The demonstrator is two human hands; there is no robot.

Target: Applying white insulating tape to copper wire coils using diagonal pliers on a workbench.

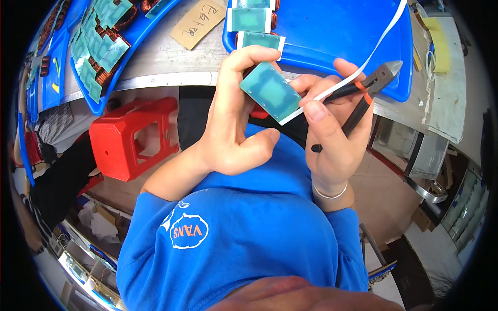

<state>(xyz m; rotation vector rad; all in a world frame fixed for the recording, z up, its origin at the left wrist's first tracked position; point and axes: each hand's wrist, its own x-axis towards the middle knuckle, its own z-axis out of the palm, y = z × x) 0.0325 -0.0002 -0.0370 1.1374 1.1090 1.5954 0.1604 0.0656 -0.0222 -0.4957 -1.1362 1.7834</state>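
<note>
My left hand (228,119) grips a small teal circuit board (272,93) by its upper left end, with the fingers behind and over it and the thumb off its face. Opposite, my right hand (337,129) pinches a narrow white tape strip (381,39) between thumb and fingers. The strip's lower end lies along the board's lower right edge, and the rest runs up past the top of the view. Cutting pliers (383,78) with black and orange handles also rest in my right hand, jaws pointing up and right. What sits behind the board is hidden.
A blue tray (332,26) on the workbench (155,67) carries several teal boards with copper coils (251,19) along its left side. More fill another blue tray (142,31) at the left. Handwritten cardboard (197,23) lies between them. A red stool (111,150) stands below the bench.
</note>
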